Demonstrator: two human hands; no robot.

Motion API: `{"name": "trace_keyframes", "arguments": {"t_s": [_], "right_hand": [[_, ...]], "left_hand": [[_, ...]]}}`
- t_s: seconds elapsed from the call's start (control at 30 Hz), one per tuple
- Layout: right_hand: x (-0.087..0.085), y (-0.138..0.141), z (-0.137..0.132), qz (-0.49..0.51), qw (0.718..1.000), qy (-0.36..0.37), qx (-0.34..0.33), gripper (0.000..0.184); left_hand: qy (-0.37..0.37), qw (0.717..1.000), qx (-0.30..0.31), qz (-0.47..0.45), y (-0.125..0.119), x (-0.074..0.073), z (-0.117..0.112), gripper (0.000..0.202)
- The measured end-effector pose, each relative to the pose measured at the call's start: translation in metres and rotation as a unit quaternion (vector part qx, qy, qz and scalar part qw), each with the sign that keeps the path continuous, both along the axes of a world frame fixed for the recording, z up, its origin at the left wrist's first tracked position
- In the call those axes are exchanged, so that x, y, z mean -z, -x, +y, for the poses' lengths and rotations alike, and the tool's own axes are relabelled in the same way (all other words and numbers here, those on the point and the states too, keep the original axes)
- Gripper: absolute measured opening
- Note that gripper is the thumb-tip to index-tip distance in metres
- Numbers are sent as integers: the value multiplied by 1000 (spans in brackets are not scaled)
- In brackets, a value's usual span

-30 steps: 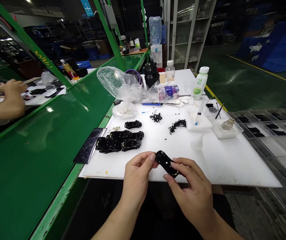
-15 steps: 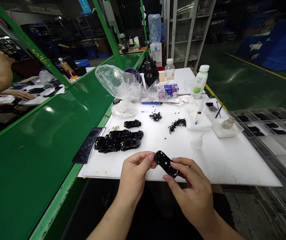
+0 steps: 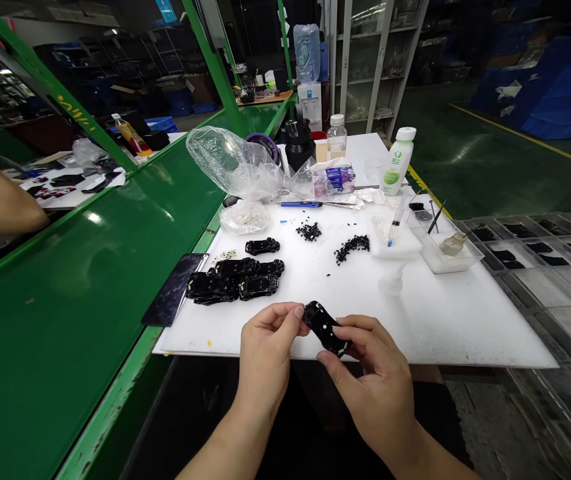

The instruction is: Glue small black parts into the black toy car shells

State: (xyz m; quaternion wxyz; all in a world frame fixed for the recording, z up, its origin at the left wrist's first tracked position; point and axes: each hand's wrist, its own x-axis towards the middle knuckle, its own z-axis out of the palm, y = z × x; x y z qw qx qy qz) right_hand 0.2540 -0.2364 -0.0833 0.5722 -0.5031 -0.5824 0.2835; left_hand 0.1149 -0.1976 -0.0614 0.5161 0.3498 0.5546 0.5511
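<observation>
A small black plastic part (image 3: pixel 323 327) is held between both my hands over the near edge of the white board (image 3: pixel 445 320). My left hand (image 3: pixel 266 351) pinches its left end with thumb and fingers. My right hand (image 3: pixel 372 380) grips its right end, fingers curled round it. Beyond them lies a pile of the same black parts (image 3: pixel 235 283), with one part (image 3: pixel 262 246) lying apart. Two heaps of tiny black pieces (image 3: pixel 351 247) sit mid-board.
A phone (image 3: pixel 174 297) lies at the board's left edge by the green conveyor (image 3: pixel 90 267). Plastic bags (image 3: pixel 235 167), a black flask (image 3: pixel 299 143), bottles (image 3: pixel 397 162), a syringe on a white stand (image 3: pixel 395 233) and a clear dish (image 3: pixel 445 250) stand behind. Trays (image 3: pixel 540 260) lie right. Another person's arm (image 3: pixel 0 200) is far left.
My hands and the black part stay almost as they were, shifting slightly. The other person's arm at far left has lowered from its raised position.
</observation>
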Motion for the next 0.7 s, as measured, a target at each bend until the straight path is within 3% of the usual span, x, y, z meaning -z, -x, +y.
{"name": "trace_keyframes", "arguments": {"t_s": [0.2,0.43,0.7], "right_hand": [[-1,0,-1,-18,1000,-20,0,19],[-1,-5,-3,-31,999,-28,-6,19],[-4,-6,5,-6,999,8,-51,24]], "left_hand": [[4,1000,7,-1,0,-4,0,15],[66,993,48,-88,4,-15,7,18],[103,988,102,-61,13,-16,14,20]]}}
